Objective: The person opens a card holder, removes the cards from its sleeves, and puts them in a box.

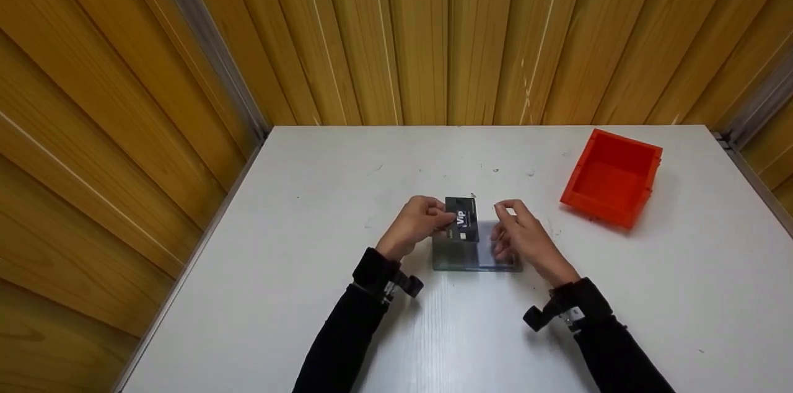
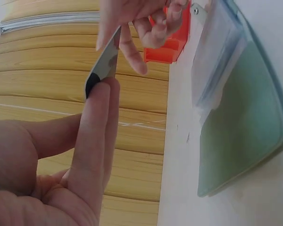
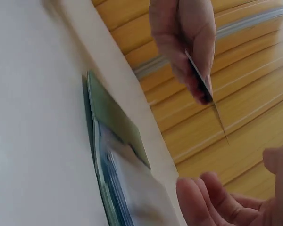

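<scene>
A black card (image 1: 462,219) with "Vip" printed on it is pinched between the thumb and fingers of my left hand (image 1: 416,224), above the table. In the left wrist view the card (image 2: 103,66) shows nearly edge-on. To its right, my right hand (image 1: 521,235) holds nothing, its fingers loosely bent and apart from the card. Below both hands, a green card holder (image 1: 455,256) lies spread on the table. Its green cover (image 2: 247,122) and a stack of clear plastic sleeves (image 2: 217,52) show in the left wrist view. My right hand partly covers the sleeves from above.
An orange-red bin (image 1: 610,179) with nothing visible inside stands at the back right of the white table (image 1: 297,294). Yellow wood-patterned panels (image 1: 415,33) rise behind the table and along its left side.
</scene>
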Tool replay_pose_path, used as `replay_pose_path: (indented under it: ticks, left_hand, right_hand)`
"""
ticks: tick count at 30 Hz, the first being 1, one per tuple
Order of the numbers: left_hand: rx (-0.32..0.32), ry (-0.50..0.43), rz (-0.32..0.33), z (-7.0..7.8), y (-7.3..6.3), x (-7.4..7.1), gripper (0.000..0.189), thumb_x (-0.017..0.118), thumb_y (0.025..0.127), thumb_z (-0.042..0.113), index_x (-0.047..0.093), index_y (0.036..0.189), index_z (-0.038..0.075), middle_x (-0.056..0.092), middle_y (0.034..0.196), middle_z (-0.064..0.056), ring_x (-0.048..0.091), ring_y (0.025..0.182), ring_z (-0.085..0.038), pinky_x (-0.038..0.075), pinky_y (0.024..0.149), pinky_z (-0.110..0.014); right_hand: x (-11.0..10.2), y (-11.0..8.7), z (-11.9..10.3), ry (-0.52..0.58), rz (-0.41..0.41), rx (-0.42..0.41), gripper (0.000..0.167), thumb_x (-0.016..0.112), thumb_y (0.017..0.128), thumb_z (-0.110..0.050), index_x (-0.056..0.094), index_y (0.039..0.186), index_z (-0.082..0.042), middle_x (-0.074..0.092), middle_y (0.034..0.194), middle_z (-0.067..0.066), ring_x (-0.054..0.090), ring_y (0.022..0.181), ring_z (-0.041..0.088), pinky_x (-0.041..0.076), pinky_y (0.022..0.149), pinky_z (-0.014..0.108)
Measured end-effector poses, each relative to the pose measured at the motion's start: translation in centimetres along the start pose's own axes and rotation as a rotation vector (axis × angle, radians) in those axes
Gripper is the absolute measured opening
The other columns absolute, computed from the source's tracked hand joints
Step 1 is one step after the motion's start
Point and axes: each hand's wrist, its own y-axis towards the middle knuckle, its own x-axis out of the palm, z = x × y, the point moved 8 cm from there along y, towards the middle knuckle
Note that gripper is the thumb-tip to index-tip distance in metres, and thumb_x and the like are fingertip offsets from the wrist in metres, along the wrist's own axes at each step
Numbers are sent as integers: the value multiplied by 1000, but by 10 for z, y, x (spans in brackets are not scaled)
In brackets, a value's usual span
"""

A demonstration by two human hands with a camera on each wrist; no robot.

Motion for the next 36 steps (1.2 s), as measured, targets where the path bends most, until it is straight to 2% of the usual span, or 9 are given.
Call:
replay_pose_path:
  ticks: [3,7,11,13,18,23,28,31,36]
  left_hand:
    - [-2,13,-1,-2,1,7,10,71,97,5,62,93,6,67,78,-1,63,71,-10,58,68,-29]
    - [-6,22,-4,-5,1,16,10,71,96,4,63,91,6,65,75,1,62,66,-8,59,66,-29]
    - [11,24,-16,-7,1,27,6,71,95,2,65,93,2,66,76,0,62,65,-8,60,65,-28]
    - [19,33,-27,-8,0,33,6,71,95,2,66,94,1,67,76,1,62,65,-7,60,64,-26]
    - [25,58,-59,-9,-2,45,8,71,96,4,65,91,3,69,76,2,62,64,-6,59,62,-23]
    - [40,79,-65,-9,-4,50,11,72,96,4,64,88,4,71,75,0,63,62,-5,61,65,-27]
    - [47,118,-51,-8,-4,52,11,72,96,6,65,88,4,74,77,-3,63,61,-5,63,67,-31]
    - [49,120,-51,-7,-4,52,10,72,96,6,66,89,3,77,80,-6,64,61,-5,63,67,-32]
    - [47,106,-59,-8,-4,52,10,72,96,5,66,89,3,76,80,-5,64,62,-5,63,69,-33]
  right_hand:
    - [13,-2,1,134,-14,60,48,35,113,-44,36,138,-3,60,83,7,63,59,16,58,56,30]
    - [24,-5,1,192,-4,97,44,28,113,-46,36,131,-6,51,81,3,54,53,13,47,47,24]
    - [27,-6,4,171,48,119,43,25,113,-48,39,122,-8,49,78,1,46,49,9,36,44,22]
    - [28,-7,6,165,86,119,43,24,113,-47,41,119,-8,50,77,1,43,49,8,35,44,21]
    - [28,-8,11,112,186,101,40,26,114,-41,45,114,-6,50,87,3,43,55,9,36,44,21]
    - [27,-9,14,59,249,73,33,30,114,-32,46,108,-3,47,97,8,48,72,14,39,52,24]
    - [25,-8,13,-13,255,47,31,30,114,-27,46,106,-2,47,101,9,48,89,19,41,69,27]
    - [25,-7,12,-42,259,31,29,30,114,-25,45,104,-2,47,99,9,46,94,21,38,77,29]
    - [24,-6,11,-69,260,21,29,31,114,-24,45,102,-2,47,97,9,46,92,22,38,76,30]
